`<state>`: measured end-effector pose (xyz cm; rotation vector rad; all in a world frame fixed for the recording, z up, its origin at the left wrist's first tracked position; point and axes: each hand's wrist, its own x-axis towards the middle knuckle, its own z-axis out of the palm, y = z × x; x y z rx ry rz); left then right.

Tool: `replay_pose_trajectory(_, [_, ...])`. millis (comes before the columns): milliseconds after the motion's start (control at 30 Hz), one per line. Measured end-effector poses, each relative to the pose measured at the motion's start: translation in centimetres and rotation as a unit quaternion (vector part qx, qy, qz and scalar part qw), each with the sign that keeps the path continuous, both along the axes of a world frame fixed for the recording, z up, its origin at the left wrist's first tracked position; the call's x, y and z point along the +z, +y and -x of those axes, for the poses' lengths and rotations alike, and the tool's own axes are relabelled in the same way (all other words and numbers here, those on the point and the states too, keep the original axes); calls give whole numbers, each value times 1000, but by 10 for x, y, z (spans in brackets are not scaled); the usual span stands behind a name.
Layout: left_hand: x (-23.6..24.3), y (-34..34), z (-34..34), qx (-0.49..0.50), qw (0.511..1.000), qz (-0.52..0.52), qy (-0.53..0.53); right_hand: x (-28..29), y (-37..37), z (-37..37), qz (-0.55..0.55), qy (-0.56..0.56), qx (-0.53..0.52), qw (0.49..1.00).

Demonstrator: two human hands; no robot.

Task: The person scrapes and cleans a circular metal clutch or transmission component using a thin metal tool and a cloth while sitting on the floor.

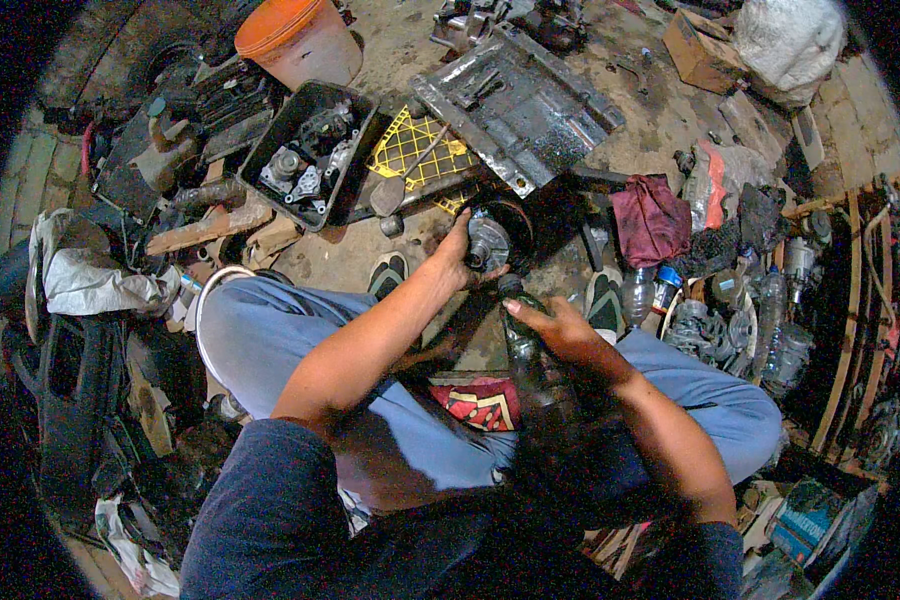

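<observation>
My left hand (457, 250) is closed around a round grey metal machine part (488, 240), held out in front of me between my knees. My right hand (568, 332) grips a plastic bottle (523, 350), its neck pointing away from me toward the metal part. The bottle's lower end fades into shadow near my lap. Behind the metal part is a dark, round-rimmed shape that I cannot make out well. A red, yellow and black patterned piece (475, 403) shows between my legs.
Ahead lie a black bin (255, 185) of metal parts, a yellow grid (420, 150) and an oily metal tray (540, 100). An orange bucket (300, 45) stands far left. To the right are a maroon cloth (650, 220), bottles and a tub of parts (705, 330).
</observation>
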<state>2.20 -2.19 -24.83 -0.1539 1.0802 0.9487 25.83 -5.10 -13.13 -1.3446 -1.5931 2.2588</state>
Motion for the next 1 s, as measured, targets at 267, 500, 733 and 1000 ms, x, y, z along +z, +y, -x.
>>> replay_pose_trajectory(267, [-7, 3, -2, -28, 1000, -11, 4, -34, -1, -18, -209, 8, 56, 976])
replay_pose_trajectory(500, [-6, 1, -1, -40, 999, -23, 20, 31, 0, 1, -42, -17, -34, 998])
replay_pose_trajectory(733, [-10, 0, 1, -70, 995, -66, 15, 27, 7, -4, -40, 32, -18, 999])
replay_pose_trajectory(1000, [13, -1, -5, -23, 997, -8, 68, 5, 16, -7, -23, -118, 66, 991])
